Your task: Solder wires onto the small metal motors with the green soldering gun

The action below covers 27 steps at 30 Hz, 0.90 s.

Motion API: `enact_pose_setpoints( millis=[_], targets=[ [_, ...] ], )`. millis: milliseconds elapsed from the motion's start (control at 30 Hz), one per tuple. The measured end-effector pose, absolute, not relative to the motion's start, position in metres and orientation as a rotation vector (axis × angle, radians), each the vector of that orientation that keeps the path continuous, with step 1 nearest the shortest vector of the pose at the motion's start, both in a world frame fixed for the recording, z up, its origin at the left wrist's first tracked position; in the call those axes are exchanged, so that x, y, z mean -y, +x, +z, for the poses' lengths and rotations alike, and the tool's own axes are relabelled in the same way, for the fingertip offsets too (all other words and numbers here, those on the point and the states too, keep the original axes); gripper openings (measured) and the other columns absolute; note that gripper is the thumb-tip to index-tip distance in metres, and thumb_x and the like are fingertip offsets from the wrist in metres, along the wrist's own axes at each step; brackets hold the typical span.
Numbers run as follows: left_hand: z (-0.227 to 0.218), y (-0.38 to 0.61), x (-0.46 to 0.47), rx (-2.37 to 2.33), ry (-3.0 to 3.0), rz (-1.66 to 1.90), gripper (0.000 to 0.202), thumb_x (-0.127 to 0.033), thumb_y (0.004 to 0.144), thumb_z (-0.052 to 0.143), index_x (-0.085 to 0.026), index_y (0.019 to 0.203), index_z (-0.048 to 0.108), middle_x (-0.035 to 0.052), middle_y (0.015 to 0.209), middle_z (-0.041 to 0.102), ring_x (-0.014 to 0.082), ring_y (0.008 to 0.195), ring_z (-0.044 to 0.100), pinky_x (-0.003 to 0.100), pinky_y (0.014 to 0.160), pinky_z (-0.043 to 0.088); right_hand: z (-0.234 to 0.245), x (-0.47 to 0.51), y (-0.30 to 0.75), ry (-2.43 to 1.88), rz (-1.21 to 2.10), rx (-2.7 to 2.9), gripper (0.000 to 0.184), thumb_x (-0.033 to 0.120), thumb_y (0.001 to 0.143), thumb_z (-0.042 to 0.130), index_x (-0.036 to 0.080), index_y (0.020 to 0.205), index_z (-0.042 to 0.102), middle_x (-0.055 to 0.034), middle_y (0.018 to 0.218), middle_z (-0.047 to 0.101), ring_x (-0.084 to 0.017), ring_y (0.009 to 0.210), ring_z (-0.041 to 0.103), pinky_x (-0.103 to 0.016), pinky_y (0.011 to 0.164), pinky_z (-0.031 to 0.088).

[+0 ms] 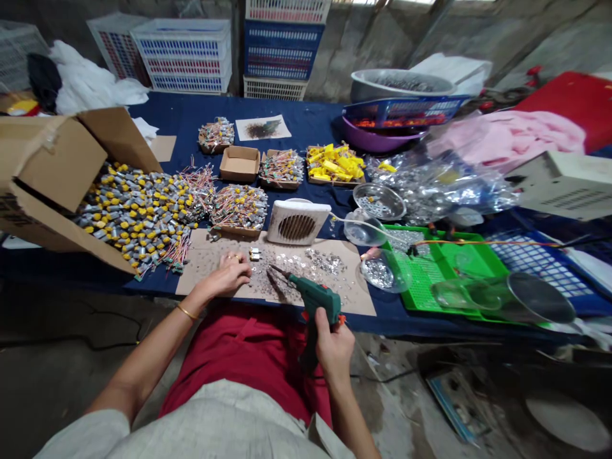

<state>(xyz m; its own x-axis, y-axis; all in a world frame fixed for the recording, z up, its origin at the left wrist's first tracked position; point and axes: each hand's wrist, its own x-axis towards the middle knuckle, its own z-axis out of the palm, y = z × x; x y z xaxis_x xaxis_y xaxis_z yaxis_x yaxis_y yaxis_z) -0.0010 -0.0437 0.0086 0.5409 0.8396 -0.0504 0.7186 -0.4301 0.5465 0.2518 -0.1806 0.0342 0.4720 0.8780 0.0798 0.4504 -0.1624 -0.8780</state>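
Soft daylight from above, dim floor below, edges bowed and slightly blurred by the lens.

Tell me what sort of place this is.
Likely a small workshop for soldering little motors: the right hand grips a green soldering gun, a cardboard box spills wired motors onto the table, and plastic crates are stacked behind.

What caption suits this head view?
Right hand holds a green gun-shaped tool; left hand rests on the cardboard sheet beside small metal parts.
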Motion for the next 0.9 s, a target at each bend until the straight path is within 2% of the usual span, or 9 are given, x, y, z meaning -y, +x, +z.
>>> enact_pose_setpoints(
  millis=[100, 167, 267, 367, 467, 700, 900],
  targets=[
    [0.004, 0.000, 0.042, -1.254, 2.223, 0.366, 0.014, -0.029, 0.086, 0.057, -0.020, 0.084, 0.067, 0.0071, 0.108, 0.059, 0.0242, 0.109, 0.045, 0.042, 0.100, 0.031, 0.039, 0.179, 0.263, -1.797, 0.606, 1.133, 0.057, 0.064, 0.081, 0.053, 0.012, 0.065, 0.069, -0.0060, 0.056, 0.062, -0.020, 0.054, 0.059, -0.027, 0.052, 0.046],
    [0.001, -0.001, 0.039, -1.265, 2.114, 0.470, 0.016, -0.029, 0.088, 0.054, -0.019, 0.084, 0.065, 0.0058, 0.102, 0.062, 0.0212, 0.104, 0.050, 0.037, 0.098, 0.035, 0.047, 0.172, 0.274, -1.794, 0.647, 1.174, 0.055, 0.063, 0.081, 0.054, 0.014, 0.059, 0.065, -0.0049, 0.051, 0.060, -0.018, 0.049, 0.056, -0.027, 0.047, 0.044],
    [0.000, 0.000, 0.031, -1.365, 1.902, 0.596, 0.018, -0.027, 0.089, 0.050, -0.018, 0.085, 0.064, 0.0035, 0.087, 0.065, 0.0167, 0.085, 0.057, 0.028, 0.084, 0.042, 0.063, 0.147, 0.285, -1.758, 0.764, 1.316, 0.057, 0.063, 0.082, 0.052, 0.018, 0.048, 0.058, -0.0039, 0.043, 0.055, -0.016, 0.041, 0.051, -0.027, 0.042, 0.041],
    [0.000, 0.004, 0.023, -1.481, 1.790, 0.685, 0.019, -0.027, 0.088, 0.049, -0.017, 0.087, 0.065, 0.0026, 0.081, 0.067, 0.0158, 0.076, 0.058, 0.026, 0.074, 0.043, 0.076, 0.111, 0.283, -1.716, 0.844, 1.427, 0.056, 0.065, 0.081, 0.052, 0.018, 0.051, 0.059, -0.0031, 0.042, 0.055, -0.015, 0.038, 0.050, -0.026, 0.039, 0.038],
    [-0.001, 0.012, 0.017, -1.507, 1.790, 0.721, 0.019, -0.025, 0.088, 0.049, -0.016, 0.088, 0.067, 0.0040, 0.083, 0.068, 0.0161, 0.077, 0.059, 0.025, 0.075, 0.042, 0.079, 0.083, 0.276, -1.698, 0.786, 1.523, 0.053, 0.063, 0.081, 0.052, 0.018, 0.055, 0.060, -0.0022, 0.044, 0.057, -0.016, 0.041, 0.051, -0.027, 0.042, 0.038],
    [-0.009, 0.020, 0.014, -1.567, 1.891, 0.676, 0.015, -0.020, 0.084, 0.052, -0.017, 0.080, 0.066, 0.0042, 0.082, 0.066, 0.0168, 0.082, 0.058, 0.027, 0.082, 0.042, 0.070, 0.062, 0.286, -1.648, 0.715, 1.769, 0.051, 0.060, 0.083, 0.049, 0.022, 0.049, 0.053, -0.0001, 0.046, 0.053, -0.016, 0.046, 0.049, -0.027, 0.047, 0.039],
    [-0.013, 0.020, 0.010, -1.571, 1.852, 0.682, 0.012, -0.019, 0.082, 0.054, -0.017, 0.075, 0.065, 0.0033, 0.079, 0.065, 0.0158, 0.079, 0.058, 0.026, 0.078, 0.042, 0.071, 0.050, 0.290, -1.630, 0.730, 1.857, 0.054, 0.061, 0.084, 0.046, 0.022, 0.047, 0.050, 0.0001, 0.044, 0.051, -0.014, 0.045, 0.046, -0.026, 0.048, 0.037]
  ],
)
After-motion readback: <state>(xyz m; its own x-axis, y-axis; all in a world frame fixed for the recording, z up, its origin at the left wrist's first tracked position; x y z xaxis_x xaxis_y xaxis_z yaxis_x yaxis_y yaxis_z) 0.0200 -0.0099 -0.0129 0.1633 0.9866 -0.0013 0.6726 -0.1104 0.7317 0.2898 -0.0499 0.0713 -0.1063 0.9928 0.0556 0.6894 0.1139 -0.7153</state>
